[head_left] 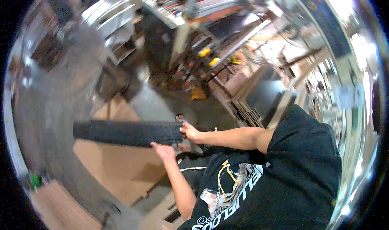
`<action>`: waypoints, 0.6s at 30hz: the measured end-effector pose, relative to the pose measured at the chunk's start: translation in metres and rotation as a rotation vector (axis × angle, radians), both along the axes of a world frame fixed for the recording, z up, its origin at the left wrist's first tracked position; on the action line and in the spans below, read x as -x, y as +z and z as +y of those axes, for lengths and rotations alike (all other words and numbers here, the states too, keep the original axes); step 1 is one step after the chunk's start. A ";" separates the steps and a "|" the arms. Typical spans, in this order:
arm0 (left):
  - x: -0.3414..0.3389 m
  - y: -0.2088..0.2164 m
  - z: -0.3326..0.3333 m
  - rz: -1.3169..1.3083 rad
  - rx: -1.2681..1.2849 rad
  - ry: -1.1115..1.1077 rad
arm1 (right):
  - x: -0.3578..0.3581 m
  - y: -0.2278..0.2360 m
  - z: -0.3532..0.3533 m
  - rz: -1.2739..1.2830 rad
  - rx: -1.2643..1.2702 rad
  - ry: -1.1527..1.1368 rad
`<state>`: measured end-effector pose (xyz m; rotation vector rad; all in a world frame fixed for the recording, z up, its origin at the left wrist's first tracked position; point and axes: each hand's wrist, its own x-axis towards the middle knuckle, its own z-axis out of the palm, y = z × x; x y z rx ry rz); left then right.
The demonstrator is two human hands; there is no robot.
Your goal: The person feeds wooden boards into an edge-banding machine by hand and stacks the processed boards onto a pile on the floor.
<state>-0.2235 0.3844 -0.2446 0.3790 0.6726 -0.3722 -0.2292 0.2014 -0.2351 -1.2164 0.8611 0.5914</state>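
A long, flat black board stretches out to the left, held level in front of my body. My right hand grips its near end, thumb on the upper face. On the lower long edge, close to the same end, my left hand has hold of it, with its fingers partly hidden under the board. The far end of the board hangs free over a brown sheet lying on the floor.
Several boards are stacked beside a dark panel. Yellow-marked tools lie on a cluttered bench farther off. Wooden planks sit at the lower left. A dark cabinet stands at the back.
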 end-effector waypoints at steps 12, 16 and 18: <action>-0.062 0.057 0.094 -0.101 -0.323 0.336 | 0.044 0.190 -0.206 -0.370 0.438 -0.167; -0.098 0.138 0.043 -0.079 -0.608 0.364 | 0.017 0.218 -0.301 -0.425 0.320 -0.405; -0.121 0.145 0.026 -0.097 -0.697 0.351 | -0.011 0.225 -0.343 -0.440 0.410 -0.393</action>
